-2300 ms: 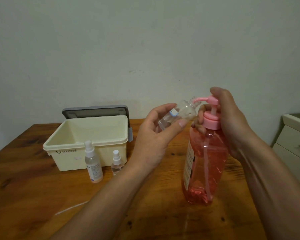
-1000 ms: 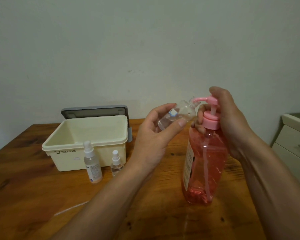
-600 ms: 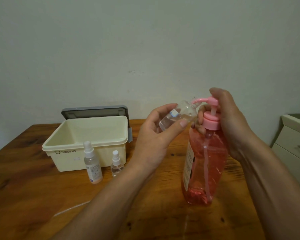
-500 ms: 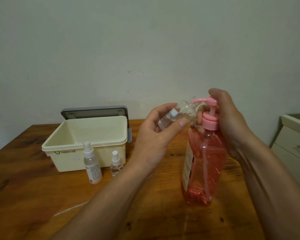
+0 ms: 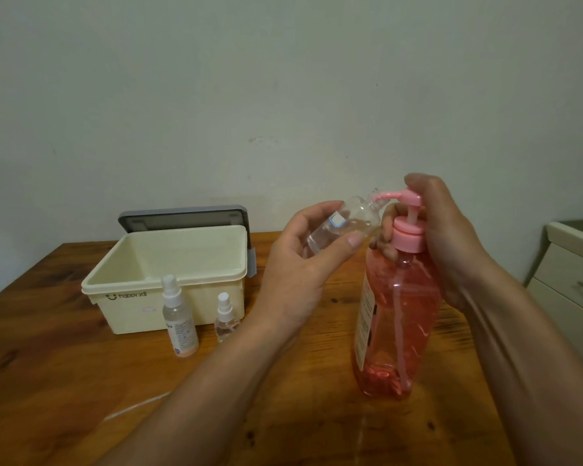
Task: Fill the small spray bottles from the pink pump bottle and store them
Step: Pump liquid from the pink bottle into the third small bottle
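A tall pink pump bottle [image 5: 398,317] stands on the wooden table [image 5: 64,375]. My right hand [image 5: 441,237] wraps round its neck, with a finger over the pump head. My left hand [image 5: 303,264] pinches a small clear uncapped bottle [image 5: 347,222], tilted so its mouth meets the pink spout. A little clear liquid lies inside it. Two capped spray bottles stand in front of the cream box [image 5: 169,280]: a taller spray bottle [image 5: 179,321] and a shorter spray bottle [image 5: 226,317].
The cream box is open, and its grey lid [image 5: 182,218] stands upright behind it against the wall. A cream drawer unit [image 5: 572,284] stands off the table's right side. A thin white line [image 5: 135,406] lies on the table near my left forearm.
The pump head dipped slightly and has come back up. Both hands and the small bottle stay at the spout.
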### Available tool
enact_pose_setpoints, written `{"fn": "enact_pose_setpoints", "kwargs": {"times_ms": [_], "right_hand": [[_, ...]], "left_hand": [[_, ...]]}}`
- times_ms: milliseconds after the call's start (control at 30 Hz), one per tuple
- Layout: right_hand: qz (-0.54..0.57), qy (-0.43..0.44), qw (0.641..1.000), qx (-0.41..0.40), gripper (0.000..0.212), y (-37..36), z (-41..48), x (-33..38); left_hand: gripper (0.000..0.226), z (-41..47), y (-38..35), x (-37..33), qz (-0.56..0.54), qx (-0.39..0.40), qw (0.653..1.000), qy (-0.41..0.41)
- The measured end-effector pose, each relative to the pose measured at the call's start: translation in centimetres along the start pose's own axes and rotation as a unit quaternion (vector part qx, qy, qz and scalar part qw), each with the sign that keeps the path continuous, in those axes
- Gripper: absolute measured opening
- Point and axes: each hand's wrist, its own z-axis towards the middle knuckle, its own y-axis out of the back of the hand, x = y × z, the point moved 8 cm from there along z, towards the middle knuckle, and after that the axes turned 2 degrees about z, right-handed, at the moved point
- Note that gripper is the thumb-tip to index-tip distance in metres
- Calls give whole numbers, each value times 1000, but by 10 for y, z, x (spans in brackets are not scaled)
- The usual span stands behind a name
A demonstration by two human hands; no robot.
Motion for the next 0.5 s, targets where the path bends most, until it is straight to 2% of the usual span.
{"fn": "enact_pose_setpoints", "kwargs": {"times_ms": [167,367,500], "right_hand": [[-3,11,1000,0,45,1,1,-1],[6,-7,1000,8,62,0,1,-4],[-13,14,1000,2,55,2,2,-1]], "left_hand": [[41,-2,0,2,3,-2,1000,1],[42,-1,0,0,2,-1,1000,-2],[41,-1,0,0,2,0,1000,-3]]}}
